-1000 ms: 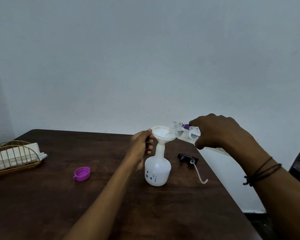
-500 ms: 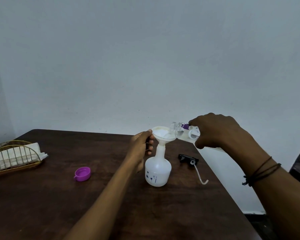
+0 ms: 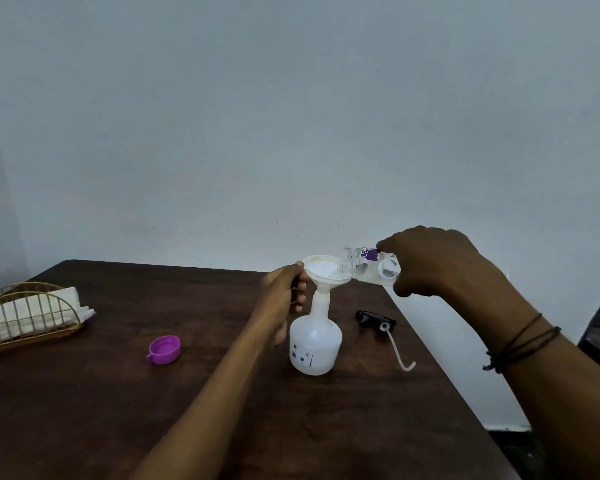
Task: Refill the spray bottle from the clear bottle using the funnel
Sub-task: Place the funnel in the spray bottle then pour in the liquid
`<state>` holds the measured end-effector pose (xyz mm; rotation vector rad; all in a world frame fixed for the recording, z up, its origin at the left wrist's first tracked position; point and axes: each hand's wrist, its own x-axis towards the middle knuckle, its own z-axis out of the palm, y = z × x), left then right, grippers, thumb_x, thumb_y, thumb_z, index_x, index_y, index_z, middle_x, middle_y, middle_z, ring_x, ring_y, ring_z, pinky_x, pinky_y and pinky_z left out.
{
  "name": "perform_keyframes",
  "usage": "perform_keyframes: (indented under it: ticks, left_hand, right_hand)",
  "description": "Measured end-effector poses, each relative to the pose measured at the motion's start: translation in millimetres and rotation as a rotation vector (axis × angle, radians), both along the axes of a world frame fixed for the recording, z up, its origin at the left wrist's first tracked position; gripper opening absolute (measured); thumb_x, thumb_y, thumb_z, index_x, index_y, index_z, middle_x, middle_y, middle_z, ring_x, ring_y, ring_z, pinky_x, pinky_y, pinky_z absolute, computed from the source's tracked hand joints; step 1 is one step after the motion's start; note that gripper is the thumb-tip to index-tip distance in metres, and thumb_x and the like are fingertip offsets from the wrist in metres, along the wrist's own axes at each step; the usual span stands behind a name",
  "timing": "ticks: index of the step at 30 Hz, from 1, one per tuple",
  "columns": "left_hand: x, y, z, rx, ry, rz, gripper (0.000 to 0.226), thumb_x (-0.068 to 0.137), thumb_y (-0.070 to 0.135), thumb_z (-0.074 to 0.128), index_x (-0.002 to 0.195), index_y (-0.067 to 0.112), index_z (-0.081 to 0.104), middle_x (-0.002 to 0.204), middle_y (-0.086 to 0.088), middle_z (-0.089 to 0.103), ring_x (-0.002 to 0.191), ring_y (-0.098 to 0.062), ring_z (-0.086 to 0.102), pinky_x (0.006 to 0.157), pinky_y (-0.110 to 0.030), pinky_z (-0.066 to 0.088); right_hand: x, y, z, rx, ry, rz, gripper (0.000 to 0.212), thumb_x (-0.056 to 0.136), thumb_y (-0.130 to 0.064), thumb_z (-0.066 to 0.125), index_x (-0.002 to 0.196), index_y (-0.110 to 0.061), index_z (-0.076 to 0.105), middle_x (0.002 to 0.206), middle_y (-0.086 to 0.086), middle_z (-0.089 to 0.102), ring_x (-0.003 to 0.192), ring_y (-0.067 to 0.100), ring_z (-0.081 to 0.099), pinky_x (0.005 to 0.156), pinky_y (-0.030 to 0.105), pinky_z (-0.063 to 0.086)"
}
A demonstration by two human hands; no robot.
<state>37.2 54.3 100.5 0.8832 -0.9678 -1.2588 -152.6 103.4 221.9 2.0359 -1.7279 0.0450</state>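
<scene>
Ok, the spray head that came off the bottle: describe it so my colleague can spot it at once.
Start at the dark wooden table and find the white spray bottle with the funnel in its neck. Just right of it, near the table's right edge, lies the spray head. It is the only black item, and a pale curved tube trails from it.

I see a white spray bottle (image 3: 315, 344) with small blue flowers, a white funnel (image 3: 323, 271), a purple cap (image 3: 164, 349), and a dark brown desk (image 3: 118, 410).
</scene>
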Motion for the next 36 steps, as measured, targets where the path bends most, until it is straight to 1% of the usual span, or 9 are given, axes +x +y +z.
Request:
perform_keyframes:
  ticks: [5, 8, 13, 17, 22, 28, 32, 34, 36]
  left_hand:
    - [-0.4, 0.4, 0.3, 0.007, 0.008, 0.000, 0.030, 0.097, 0.027, 0.058, 0.070, 0.013, 0.056, 0.057, 0.004, 0.049, 0.045, -0.009, 0.040, 0.042, -0.020, 0.030]
    - [-0.5, 0.1, 0.0, 0.008, 0.008, 0.001, 0.030, 0.097, 0.027, 0.058, 0.070, 0.014, 0.056, 0.058, 0.003, 0.049, 0.045, -0.009, 0.040, 0.042, -0.020, 0.030]
    - [-0.3, 0.2, -0.4, 0.010, 0.018, -0.008, 0.031, 0.097, 0.027, 0.057, 0.069, 0.014, 0.056, 0.058, 0.003, 0.049, 0.045, -0.009, 0.039, 0.042, -0.021, 0.029]
    - [-0.5, 0.5, -0.1, 0.014, 0.015, -0.010, 0.032, 0.097, 0.028, 0.057, 0.068, 0.014, 0.056, 0.058, 0.003, 0.049, 0.045, -0.009, 0.040, 0.042, -0.020, 0.030]
    - [-1.4, 1.7, 0.1, 0.019, 0.020, -0.015, 0.033, 0.098, 0.028, 0.056, 0.068, 0.014, 0.055, 0.058, 0.003, 0.049, 0.044, -0.009, 0.040, 0.042, -0.020, 0.030]
    - [-1.9, 2.4, 0.1, 0.020, 0.022, -0.012, 0.035, 0.098, 0.029, 0.055, 0.067, 0.014, 0.055, 0.057, 0.003, 0.049, 0.045, -0.009, 0.039, 0.041, -0.020, 0.030]
    - [-2.8, 3.6, 0.6, 0.021, 0.031, -0.012, 0.036, 0.099, 0.029, 0.054, 0.066, 0.014, 0.054, 0.058, 0.002, 0.048, 0.045, -0.010, 0.038, 0.041, -0.020, 0.029]
    - [-3.2, 3.6, 0.5, 0.022, 0.035, -0.012, 0.037, 0.099, 0.030, 0.053, 0.066, 0.013, 0.054, 0.058, 0.001, 0.048, 0.045, -0.010, 0.038, 0.041, -0.020, 0.029]
    - [-3.7, 3.5, 0.2, 0.021, 0.040, -0.013, 0.039, 0.100, 0.032, 0.053, 0.066, 0.013, 0.053, 0.059, 0.000, 0.047, 0.045, -0.011, 0.038, 0.041, -0.021, 0.029]
  right_hand:
    - [0.9, 0.2, -0.9, -0.027, 0.033, 0.006, 0.057, 0.073, -0.022, 0.067, 0.127, -0.038, 0.056, 0.107, -0.003, 0.063, 0.095, 0.024, 0.061, 0.070, 0.030, 0.032]
    - [2.4, 0.7, -0.4, -0.033, 0.044, 0.001, 0.057, 0.075, -0.022, 0.066, 0.129, -0.038, 0.055, 0.099, -0.003, 0.058, 0.101, 0.025, 0.061, 0.072, 0.032, 0.032]
    - [5.7, 0.4, 0.9, -0.054, 0.065, -0.031, 0.052, 0.076, -0.020, 0.064, 0.125, -0.037, 0.056, 0.093, -0.003, 0.050, 0.093, 0.025, 0.054, 0.074, 0.032, 0.030]
    - [4.9, -2.9, -5.0, -0.097, 0.089, -0.013, 0.053, 0.080, -0.021, 0.062, 0.130, -0.038, 0.053, 0.111, -0.002, 0.058, 0.107, 0.026, 0.055, 0.079, 0.033, 0.028]
    - [7.5, -4.3, -8.5, -0.165, 0.134, 0.002, 0.053, 0.085, -0.018, 0.058, 0.134, -0.037, 0.052, 0.117, -0.001, 0.057, 0.112, 0.028, 0.052, 0.090, 0.037, 0.034]
    - [9.9, -7.4, -17.8, -0.280, 0.172, 0.068, 0.050, 0.080, -0.010, 0.057, 0.125, -0.031, 0.056, 0.110, 0.000, 0.055, 0.106, 0.029, 0.050, 0.082, 0.037, 0.027]
    - [11.2, -14.1, -26.7, -0.395, 0.259, 0.080, 0.053, 0.060, -0.001, 0.060, 0.106, -0.025, 0.068, 0.093, 0.004, 0.059, 0.091, 0.033, 0.055, 0.084, 0.044, 0.027]
    - [11.0, -18.2, -29.7, -0.498, 0.276, 0.111, 0.056, 0.055, 0.001, 0.046, 0.101, -0.021, 0.070, 0.090, 0.008, 0.060, 0.087, 0.036, 0.056, 0.087, 0.047, 0.026]
    - [10.9, -21.7, -31.6, -0.566, 0.290, 0.140, 0.060, 0.059, -0.001, 0.030, 0.101, -0.018, 0.068, 0.092, 0.010, 0.060, 0.089, 0.038, 0.057, 0.091, 0.051, 0.027]
